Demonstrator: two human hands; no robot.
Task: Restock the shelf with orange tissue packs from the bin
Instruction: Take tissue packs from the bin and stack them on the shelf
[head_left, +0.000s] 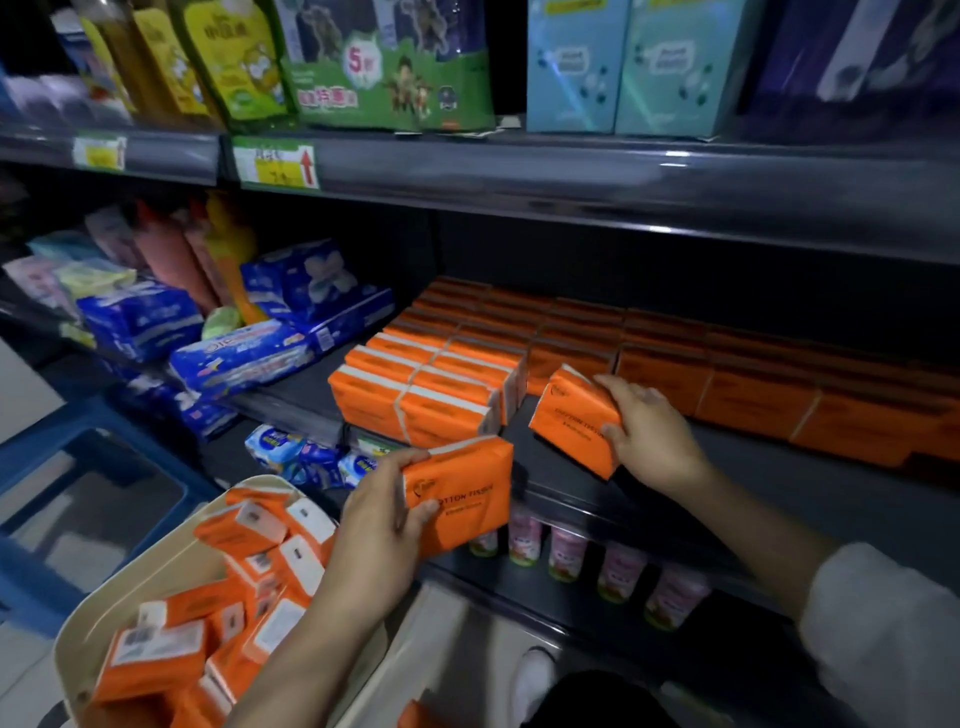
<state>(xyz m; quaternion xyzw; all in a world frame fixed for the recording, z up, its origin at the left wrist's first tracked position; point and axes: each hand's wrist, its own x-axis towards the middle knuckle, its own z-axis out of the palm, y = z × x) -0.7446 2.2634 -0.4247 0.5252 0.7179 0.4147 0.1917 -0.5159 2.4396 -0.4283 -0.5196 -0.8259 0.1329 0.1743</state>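
My left hand (376, 525) grips one orange tissue pack (462, 493) in the air just in front of the shelf edge. My right hand (649, 431) holds a second orange tissue pack (571, 415), tilted, over the bare gap on the dark shelf (779, 488). Rows of orange packs (431, 384) fill the shelf to the left of the gap and more orange packs (753, 389) stand behind and to the right. The cream bin (156, 566) at lower left holds several loose orange packs (249, 587).
Blue tissue packages (280, 332) lie on the shelf left of the orange rows. Pink-topped bottles (566, 551) stand on the shelf below. Green and teal boxes (571, 67) sit on the upper shelf. A blue stool (78, 467) stands at left.
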